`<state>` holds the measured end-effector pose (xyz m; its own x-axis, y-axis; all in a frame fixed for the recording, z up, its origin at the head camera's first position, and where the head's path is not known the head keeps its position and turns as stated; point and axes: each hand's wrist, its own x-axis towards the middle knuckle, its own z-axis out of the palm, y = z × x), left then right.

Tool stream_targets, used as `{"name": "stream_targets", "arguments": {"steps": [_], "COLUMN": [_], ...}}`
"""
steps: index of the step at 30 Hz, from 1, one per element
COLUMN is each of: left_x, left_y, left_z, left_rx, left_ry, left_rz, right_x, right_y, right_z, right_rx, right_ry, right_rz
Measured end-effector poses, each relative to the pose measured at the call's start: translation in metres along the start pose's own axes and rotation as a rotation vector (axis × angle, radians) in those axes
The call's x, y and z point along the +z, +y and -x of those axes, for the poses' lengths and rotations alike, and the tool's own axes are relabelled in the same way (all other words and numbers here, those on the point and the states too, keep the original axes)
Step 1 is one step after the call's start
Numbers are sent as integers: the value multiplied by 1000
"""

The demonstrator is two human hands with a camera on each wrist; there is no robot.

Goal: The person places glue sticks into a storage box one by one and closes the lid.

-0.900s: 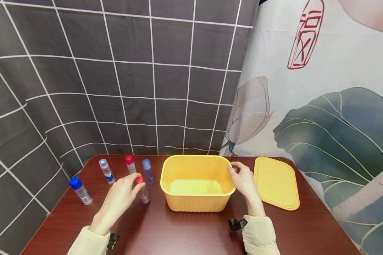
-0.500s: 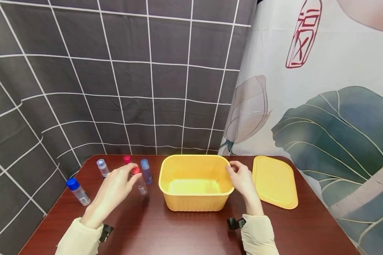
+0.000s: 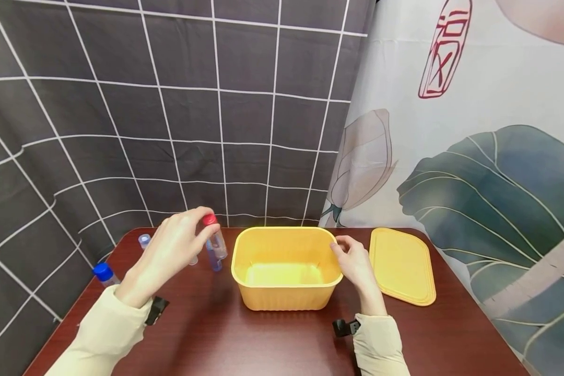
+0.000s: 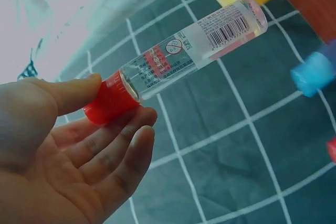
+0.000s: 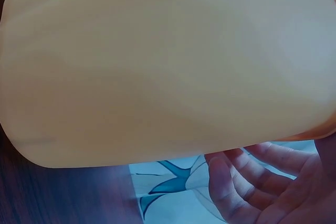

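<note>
My left hand (image 3: 169, 245) pinches the red cap of a clear glue bottle (image 3: 219, 245) between thumb and fingers. The bottle hangs bottom-down, slightly tilted, just left of the yellow box. Its barcode and printed label face the left wrist view, where the bottle (image 4: 194, 51) reaches out from the hand (image 4: 94, 145). On the right, my right hand (image 3: 355, 263) grips the rim of the yellow plastic box (image 3: 286, 299). In the right wrist view the box wall (image 5: 157, 66) fills most of the picture, with the fingers at its edge.
A blue bottle (image 3: 213, 259) stands behind the held one. Farther left are a blue-capped bottle (image 3: 103, 272) and a clear-capped one (image 3: 144, 241), both partly hidden by the left arm. The yellow lid (image 3: 402, 266) lies right of the box on the brown table (image 3: 263, 344).
My left hand has lifted the red-capped glue bottle off the table, first slightly left, then up and right towards the box. The right hand keeps its grip on the rim.
</note>
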<state>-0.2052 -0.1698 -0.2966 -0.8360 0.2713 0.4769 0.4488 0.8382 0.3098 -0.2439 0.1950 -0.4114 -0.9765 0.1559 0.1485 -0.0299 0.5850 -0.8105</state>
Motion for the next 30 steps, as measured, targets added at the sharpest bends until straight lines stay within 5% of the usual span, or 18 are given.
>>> {"name": "stream_targets", "arguments": {"steps": [11, 18, 30], "left_x": [17, 51, 107], "left_y": [34, 53, 70], "left_z": [-35, -52, -71], "left_rx": [109, 154, 211], "left_ry": [-39, -108, -332], "left_rz": [46, 108, 189], "right_x": [-1, -2, 4], "right_y": [-4, -4, -1], "right_z": [-2, -3, 2], "right_rx": [8, 4, -1], "right_ry": [9, 17, 30], "right_rz": [-5, 2, 21]}}
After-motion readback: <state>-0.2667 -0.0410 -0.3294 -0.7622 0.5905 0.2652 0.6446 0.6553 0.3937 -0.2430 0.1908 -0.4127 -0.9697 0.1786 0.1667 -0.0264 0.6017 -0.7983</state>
